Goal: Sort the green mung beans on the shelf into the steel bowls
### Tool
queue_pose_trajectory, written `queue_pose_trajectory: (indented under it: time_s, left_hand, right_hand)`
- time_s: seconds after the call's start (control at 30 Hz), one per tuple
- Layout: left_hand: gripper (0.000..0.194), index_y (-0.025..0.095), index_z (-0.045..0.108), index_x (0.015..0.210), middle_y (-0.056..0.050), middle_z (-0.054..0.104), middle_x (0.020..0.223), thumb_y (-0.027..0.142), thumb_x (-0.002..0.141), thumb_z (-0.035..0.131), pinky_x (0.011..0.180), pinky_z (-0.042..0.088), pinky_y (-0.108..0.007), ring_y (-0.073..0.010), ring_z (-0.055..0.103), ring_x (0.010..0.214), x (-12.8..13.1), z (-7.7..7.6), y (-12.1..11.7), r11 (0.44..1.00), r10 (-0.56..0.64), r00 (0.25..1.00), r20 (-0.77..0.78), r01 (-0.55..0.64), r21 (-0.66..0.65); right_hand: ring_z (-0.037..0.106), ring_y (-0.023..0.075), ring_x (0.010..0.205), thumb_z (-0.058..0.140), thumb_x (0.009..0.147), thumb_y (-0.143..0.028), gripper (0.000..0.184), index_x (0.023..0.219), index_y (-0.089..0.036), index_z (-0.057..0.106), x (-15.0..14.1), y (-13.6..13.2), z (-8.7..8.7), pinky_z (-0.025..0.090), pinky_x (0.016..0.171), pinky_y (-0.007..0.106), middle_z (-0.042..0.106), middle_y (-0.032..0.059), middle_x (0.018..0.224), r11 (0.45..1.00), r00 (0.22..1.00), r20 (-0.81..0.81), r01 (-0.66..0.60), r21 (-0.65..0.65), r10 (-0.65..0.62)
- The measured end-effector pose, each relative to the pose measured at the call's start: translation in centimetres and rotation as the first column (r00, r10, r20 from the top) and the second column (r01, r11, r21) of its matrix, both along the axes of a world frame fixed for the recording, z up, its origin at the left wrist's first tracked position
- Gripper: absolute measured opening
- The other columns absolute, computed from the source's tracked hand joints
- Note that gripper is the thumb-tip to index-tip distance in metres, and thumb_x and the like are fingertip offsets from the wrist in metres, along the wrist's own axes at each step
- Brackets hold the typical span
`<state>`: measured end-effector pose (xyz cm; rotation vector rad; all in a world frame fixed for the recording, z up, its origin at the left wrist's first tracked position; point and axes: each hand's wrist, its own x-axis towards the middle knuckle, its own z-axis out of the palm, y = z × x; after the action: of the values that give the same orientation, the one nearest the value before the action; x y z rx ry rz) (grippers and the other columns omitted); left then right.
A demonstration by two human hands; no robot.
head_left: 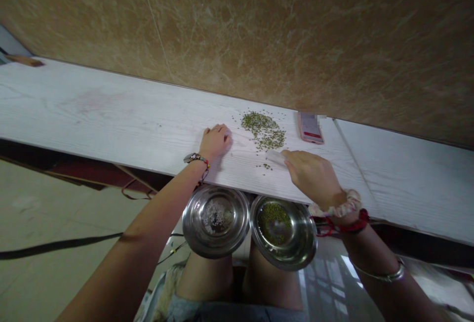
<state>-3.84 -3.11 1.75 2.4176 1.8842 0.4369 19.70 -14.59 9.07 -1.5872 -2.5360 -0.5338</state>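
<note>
On the white wood-grain tabletop lies a loose spread of green mung beans, with a few strays nearer the front edge. My right hand pinches a pale, translucent flat piece, its end at the near side of the beans. My left hand rests on the tabletop left of the beans, fingers curled in and nothing visible in them. Below the table edge, a steel bowl of green beans sits over my right thigh. Beside it, another steel bowl holds white grains.
A phone in a pink case lies right of the beans, near the brown marbled wall. A seam crosses the tabletop further right. A brown wooden item is at the far left. A black strap hangs at the lower left.
</note>
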Motion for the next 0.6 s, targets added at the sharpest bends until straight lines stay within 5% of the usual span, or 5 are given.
queue_pose_trajectory:
  time_s: [0.6]
  left_hand:
    - [0.039, 0.012, 0.055, 0.123, -0.015, 0.058, 0.132, 0.021, 0.09, 0.037, 0.101, 0.037, -0.041, -0.0249, 0.052, 0.121, -0.1, -0.2, 0.2, 1.0, -0.003, 1.0, 0.002, 0.003, 0.014]
  right_hand:
    - [0.061, 0.0186, 0.077, 0.041, 0.086, -0.011, 0.031, 0.099, -0.015, 0.068, -1.2, 0.4, -0.1, 0.043, 0.068, 0.029, 0.072, 0.0095, 0.087, 0.999, 0.999, -0.04, -0.006, -0.034, 0.005]
